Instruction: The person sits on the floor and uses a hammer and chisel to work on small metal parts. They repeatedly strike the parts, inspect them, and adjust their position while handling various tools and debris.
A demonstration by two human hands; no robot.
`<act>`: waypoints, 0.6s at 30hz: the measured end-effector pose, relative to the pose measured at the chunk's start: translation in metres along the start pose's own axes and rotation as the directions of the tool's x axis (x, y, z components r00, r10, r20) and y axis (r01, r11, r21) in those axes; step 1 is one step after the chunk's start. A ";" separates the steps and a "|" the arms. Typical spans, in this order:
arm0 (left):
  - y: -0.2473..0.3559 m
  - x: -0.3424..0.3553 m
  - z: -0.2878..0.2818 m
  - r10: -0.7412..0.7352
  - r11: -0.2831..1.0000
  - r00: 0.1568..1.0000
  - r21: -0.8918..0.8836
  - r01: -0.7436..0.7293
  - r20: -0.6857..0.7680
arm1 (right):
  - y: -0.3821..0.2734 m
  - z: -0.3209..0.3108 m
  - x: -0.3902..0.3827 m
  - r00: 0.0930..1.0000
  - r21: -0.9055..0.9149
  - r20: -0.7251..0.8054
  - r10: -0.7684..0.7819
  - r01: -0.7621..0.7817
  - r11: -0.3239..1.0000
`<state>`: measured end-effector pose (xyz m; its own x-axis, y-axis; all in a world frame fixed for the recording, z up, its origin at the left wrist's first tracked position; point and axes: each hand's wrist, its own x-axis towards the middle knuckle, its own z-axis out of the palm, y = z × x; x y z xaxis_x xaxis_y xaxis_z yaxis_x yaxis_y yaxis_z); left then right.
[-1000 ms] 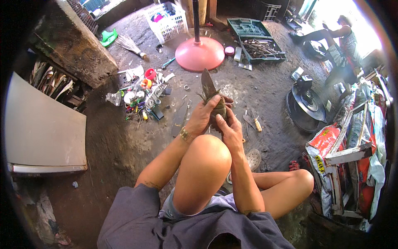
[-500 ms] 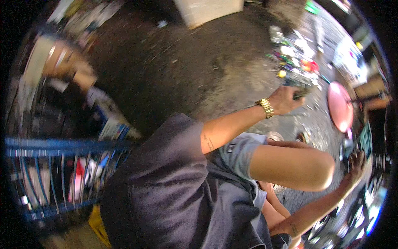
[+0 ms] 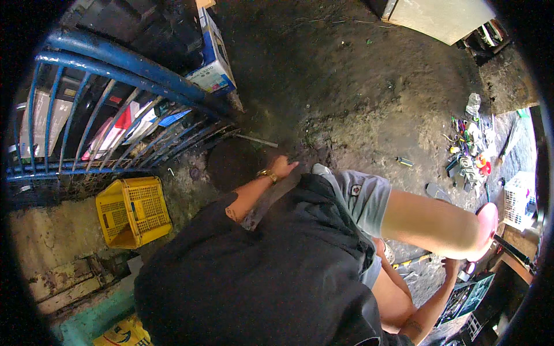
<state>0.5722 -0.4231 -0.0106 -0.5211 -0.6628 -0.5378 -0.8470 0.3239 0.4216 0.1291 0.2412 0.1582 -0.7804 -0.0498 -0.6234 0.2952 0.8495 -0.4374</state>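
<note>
Far left there's a blue metal railing (image 3: 130, 66), and below it a yellow crate (image 3: 153, 203) and a yellow sack (image 3: 124, 334) with some printing on it. The blue-and-white box (image 3: 216, 63) at the railing's end has printing too, plus what look like labels.

Next over is the left hand (image 3: 281, 167), gold watch (image 3: 266, 174) on the wrist, fingers bent a bit. Right by it, a flat grey strip (image 3: 272, 199) runs between the forearm and the dark shirt (image 3: 259, 271). Can't tell if the hand is gripping it or just over it. My guess is it's stiff, not too heavy, maybe a bit gritty, so holding it by the long edges should work. No writing on it that I can see.

The grey shorts (image 3: 369, 202) carry a little patch, too small to make out. A screwdriver (image 3: 405, 161) lies on the floor (image 3: 340, 75) further right. The right hand (image 3: 452, 266) hangs just below the knee (image 3: 464, 233), fingers loosely curled, and honestly can't tell if it's holding anything. Near it are an open green toolbox (image 3: 480, 290) and a pink round base (image 3: 489, 225).
</note>
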 end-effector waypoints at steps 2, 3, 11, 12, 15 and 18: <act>-0.032 -0.005 0.006 -0.072 0.993 0.997 0.092 0.072 -0.004 | 0.007 0.007 -0.003 0.999 -0.029 0.031 0.043 -0.042 0.999; -0.060 -0.003 -0.002 -0.113 0.980 0.992 0.159 0.121 -0.056 | 0.011 0.021 0.001 0.998 -0.006 0.057 0.032 -0.032 0.999; -0.139 0.029 -0.033 -0.178 0.965 0.983 0.187 0.185 -0.054 | 0.009 0.002 -0.012 0.994 0.035 -0.059 0.088 -0.086 0.996; -0.146 0.034 -0.039 -0.137 0.964 0.986 0.214 0.155 -0.097 | 0.009 0.004 -0.013 0.995 0.044 -0.048 0.087 -0.084 0.995; -0.156 0.047 -0.062 -0.053 0.940 0.968 0.314 0.131 -0.246 | 0.006 0.020 -0.014 0.996 0.053 -0.020 0.084 -0.083 0.995; -0.106 0.043 -0.054 -0.015 0.928 0.957 0.352 0.121 -0.288 | 0.017 0.000 -0.035 0.987 0.004 -0.079 0.142 -0.142 0.990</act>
<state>0.6456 -0.5226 -0.0385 -0.4559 -0.8340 -0.3108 -0.8860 0.4584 0.0694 0.1609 0.2572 0.1728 -0.7718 0.1131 -0.6257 0.4050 0.8460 -0.3467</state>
